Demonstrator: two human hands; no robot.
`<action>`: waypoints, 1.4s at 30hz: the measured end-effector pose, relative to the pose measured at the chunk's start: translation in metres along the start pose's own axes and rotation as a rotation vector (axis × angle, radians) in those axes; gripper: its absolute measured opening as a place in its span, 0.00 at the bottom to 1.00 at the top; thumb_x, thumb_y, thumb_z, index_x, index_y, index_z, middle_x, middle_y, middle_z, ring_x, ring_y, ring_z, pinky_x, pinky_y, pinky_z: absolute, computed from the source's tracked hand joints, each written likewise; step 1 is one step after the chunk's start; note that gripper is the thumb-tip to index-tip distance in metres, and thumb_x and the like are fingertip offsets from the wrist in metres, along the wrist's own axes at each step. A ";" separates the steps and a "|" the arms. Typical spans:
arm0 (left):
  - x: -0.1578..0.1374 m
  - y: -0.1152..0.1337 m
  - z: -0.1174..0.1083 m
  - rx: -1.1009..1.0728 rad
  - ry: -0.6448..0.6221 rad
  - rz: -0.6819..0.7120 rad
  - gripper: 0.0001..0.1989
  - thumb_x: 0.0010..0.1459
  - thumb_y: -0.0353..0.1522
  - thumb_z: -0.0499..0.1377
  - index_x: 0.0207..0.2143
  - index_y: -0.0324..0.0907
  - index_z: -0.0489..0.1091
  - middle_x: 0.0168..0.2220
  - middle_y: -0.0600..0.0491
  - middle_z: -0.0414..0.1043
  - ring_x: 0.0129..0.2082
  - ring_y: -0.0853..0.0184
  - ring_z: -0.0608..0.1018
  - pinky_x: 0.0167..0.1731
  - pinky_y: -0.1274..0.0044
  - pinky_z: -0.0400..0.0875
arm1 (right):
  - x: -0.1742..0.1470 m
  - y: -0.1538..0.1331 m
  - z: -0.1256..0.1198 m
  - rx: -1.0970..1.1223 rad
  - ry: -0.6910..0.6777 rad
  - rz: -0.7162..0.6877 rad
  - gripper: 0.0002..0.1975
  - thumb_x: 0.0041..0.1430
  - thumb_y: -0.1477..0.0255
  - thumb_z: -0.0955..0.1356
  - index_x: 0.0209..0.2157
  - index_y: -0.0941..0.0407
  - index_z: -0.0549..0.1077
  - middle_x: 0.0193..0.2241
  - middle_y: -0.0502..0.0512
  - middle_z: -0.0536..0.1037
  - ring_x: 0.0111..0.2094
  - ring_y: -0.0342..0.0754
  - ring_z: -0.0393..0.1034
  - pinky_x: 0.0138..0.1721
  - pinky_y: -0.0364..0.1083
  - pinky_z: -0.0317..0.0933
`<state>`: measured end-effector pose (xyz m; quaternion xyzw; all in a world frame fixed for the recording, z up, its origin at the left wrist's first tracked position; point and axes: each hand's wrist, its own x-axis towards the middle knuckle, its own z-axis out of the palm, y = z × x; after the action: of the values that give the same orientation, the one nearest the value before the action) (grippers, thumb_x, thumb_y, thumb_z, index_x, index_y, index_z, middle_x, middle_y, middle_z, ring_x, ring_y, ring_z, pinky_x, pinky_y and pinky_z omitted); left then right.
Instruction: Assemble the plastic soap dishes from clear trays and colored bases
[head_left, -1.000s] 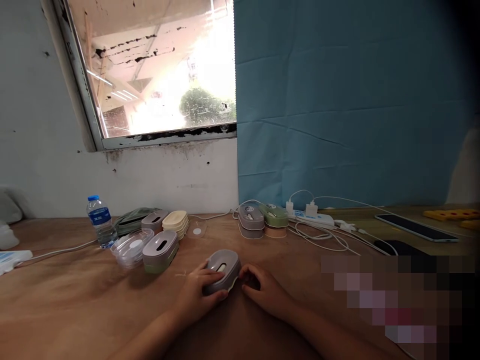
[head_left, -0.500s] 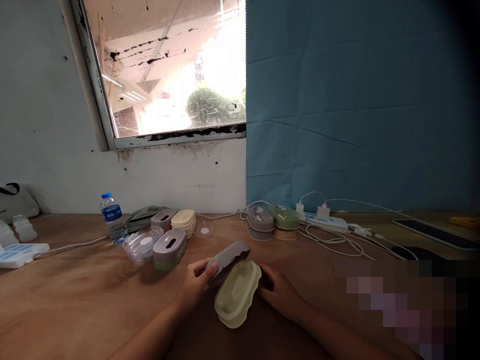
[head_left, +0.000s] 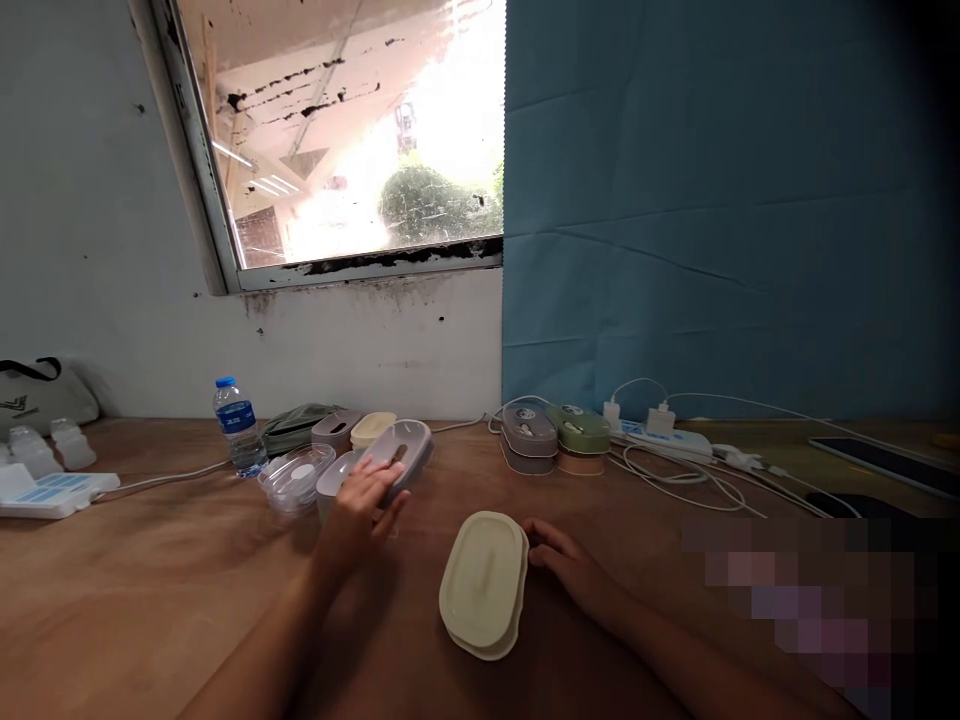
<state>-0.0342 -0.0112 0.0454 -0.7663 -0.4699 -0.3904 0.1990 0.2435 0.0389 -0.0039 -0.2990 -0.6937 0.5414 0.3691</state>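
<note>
My left hand (head_left: 364, 505) grips a grey oval lunch box lid (head_left: 414, 445) with a slot in its top. It is tilted in front of a stack of cream trays (head_left: 373, 427) and partly overlaps another grey slotted box (head_left: 330, 487). My right hand (head_left: 562, 562) has its fingers curled at the right edge of a cream oval tray (head_left: 480, 585) with a wavy rim. That tray's flat side faces up. Its underside and my right fingertips are partly hidden.
Clear plastic lids (head_left: 296, 478) and a water bottle (head_left: 240, 430) stand at left. Behind them lies a green pouch (head_left: 296, 428). Grey boxes (head_left: 529, 440) and a green box (head_left: 581, 435) are at the back. Cables (head_left: 675, 485) and a power strip (head_left: 671, 440) lie at right.
My left hand has carried the grey lid left and back, toward the other boxes. The cream tray has turned over, from hollow side showing to flat side up, with my right hand still at its edge.
</note>
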 end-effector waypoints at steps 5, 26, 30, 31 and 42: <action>-0.005 -0.042 -0.018 0.227 -0.014 -0.045 0.14 0.56 0.34 0.50 0.43 0.39 0.64 0.40 0.48 0.70 0.42 0.61 0.69 0.47 0.65 0.59 | -0.001 -0.001 0.001 -0.032 0.001 0.006 0.04 0.47 0.75 0.61 0.27 0.56 0.66 0.27 0.48 0.68 0.33 0.47 0.61 0.36 0.44 0.55; -0.018 -0.078 -0.002 0.367 -0.168 -0.030 0.15 0.57 0.36 0.47 0.40 0.38 0.66 0.35 0.47 0.71 0.38 0.62 0.71 0.42 0.68 0.63 | 0.001 0.004 -0.001 -0.049 -0.005 0.003 0.05 0.47 0.74 0.61 0.28 0.56 0.66 0.27 0.48 0.69 0.32 0.47 0.62 0.35 0.44 0.56; -0.019 -0.079 0.000 0.348 -0.168 -0.066 0.15 0.57 0.36 0.47 0.39 0.38 0.67 0.36 0.47 0.71 0.38 0.61 0.71 0.41 0.69 0.63 | 0.001 0.004 -0.001 -0.036 -0.007 -0.005 0.06 0.47 0.75 0.61 0.29 0.56 0.67 0.27 0.48 0.69 0.32 0.47 0.62 0.36 0.44 0.55; -0.019 -0.079 0.000 0.342 -0.167 -0.072 0.15 0.57 0.36 0.47 0.39 0.38 0.67 0.36 0.47 0.71 0.38 0.61 0.71 0.41 0.69 0.63 | 0.001 0.004 -0.001 -0.039 -0.005 -0.005 0.06 0.47 0.75 0.61 0.29 0.56 0.67 0.27 0.47 0.69 0.32 0.47 0.62 0.36 0.44 0.55; -0.021 -0.079 -0.001 0.277 -0.144 -0.128 0.17 0.54 0.38 0.50 0.43 0.39 0.64 0.40 0.47 0.70 0.42 0.60 0.70 0.44 0.67 0.61 | 0.001 0.001 -0.001 -0.065 -0.009 -0.007 0.05 0.47 0.74 0.61 0.28 0.56 0.67 0.26 0.48 0.69 0.32 0.47 0.62 0.36 0.44 0.55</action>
<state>-0.1092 0.0141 0.0244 -0.7261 -0.5801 -0.2776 0.2433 0.2436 0.0401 -0.0046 -0.3057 -0.7137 0.5187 0.3580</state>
